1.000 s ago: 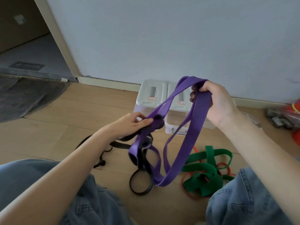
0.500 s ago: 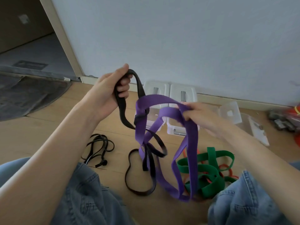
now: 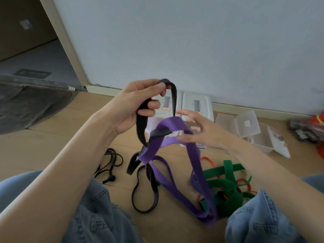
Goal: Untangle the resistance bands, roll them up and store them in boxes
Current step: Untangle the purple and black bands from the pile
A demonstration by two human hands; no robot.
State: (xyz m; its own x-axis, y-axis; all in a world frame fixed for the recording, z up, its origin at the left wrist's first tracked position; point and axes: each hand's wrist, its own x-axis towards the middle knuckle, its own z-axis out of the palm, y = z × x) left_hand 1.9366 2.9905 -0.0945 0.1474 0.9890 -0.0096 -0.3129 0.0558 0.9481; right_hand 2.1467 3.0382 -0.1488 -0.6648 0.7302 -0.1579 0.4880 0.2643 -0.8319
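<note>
Wooden flooring (image 3: 52,142) runs up to a pale wall (image 3: 192,41), and from my remote seat I see a dark mat (image 3: 29,106) lying at the far left by a doorway. Moving right, a thin black cord (image 3: 110,163) is coiled on the floor beside my left denim knee (image 3: 91,213). My left hand (image 3: 135,107) is raised with its fingers curled round the black band (image 3: 142,123), gripping its top loop; that band hangs down, passes through the purple band (image 3: 194,158) and its lower loop rests on the floor. Behind the hands two closed clear boxes (image 3: 198,104) stand side by side against the skirting. My right hand (image 3: 203,134) is spread, fingers straight, with the thumb touching the purple band's upper loop and gripping nothing. The purple band drapes from the black one down to the floor between my knees. Further right a green band (image 3: 226,186) lies tangled with a thin orange band (image 3: 208,160) on the boards, just beside my right knee. Beyond them an open clear box (image 3: 263,137) sits with its lid folded back, and red and grey objects, too blurred to tell, sit at the far right edge
</note>
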